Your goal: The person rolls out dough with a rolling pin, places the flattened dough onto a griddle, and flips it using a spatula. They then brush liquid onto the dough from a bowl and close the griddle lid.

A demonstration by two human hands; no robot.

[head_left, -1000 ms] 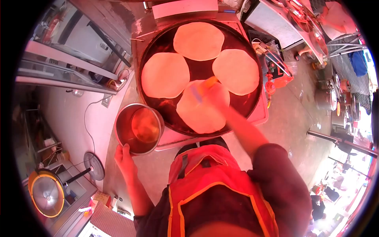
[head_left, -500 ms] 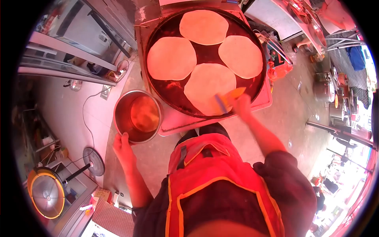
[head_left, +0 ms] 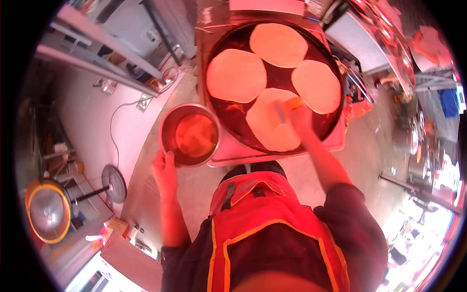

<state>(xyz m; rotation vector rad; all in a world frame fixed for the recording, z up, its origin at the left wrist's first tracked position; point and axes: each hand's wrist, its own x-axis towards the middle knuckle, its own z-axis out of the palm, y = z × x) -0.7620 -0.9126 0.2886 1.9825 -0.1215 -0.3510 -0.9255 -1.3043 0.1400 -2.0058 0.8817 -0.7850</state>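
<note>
Several flat round dough pieces lie on a large dark round griddle point(head_left: 231, 124). The nearest dough round point(head_left: 270, 129) is under a brush point(head_left: 287, 108) with an orange handle, blurred by motion. My right hand point(head_left: 300, 119) is closed around that handle. Left of the griddle, my left hand point(head_left: 164, 161) grips the rim of a metal pot point(head_left: 166, 138), thumb over the edge. The pot is tilted so its inside shows, with an orange-looking liquid point(head_left: 196, 135) at the bottom. Other dough rounds sit at the left point(head_left: 237, 75), the back point(head_left: 278, 45) and the right point(head_left: 316, 86).
A round fan point(head_left: 48, 211) stands at the lower left near a black disc base point(head_left: 114, 184). A cord runs along the left wall. Metal trays point(head_left: 384, 29) are at the upper right, where part of another person point(head_left: 430, 46) shows. Pots stand at the far right.
The view has shifted, so the griddle appears farther right. The brush in my right hand has moved from the near right edge of the nearest dough round up to its upper part.
</note>
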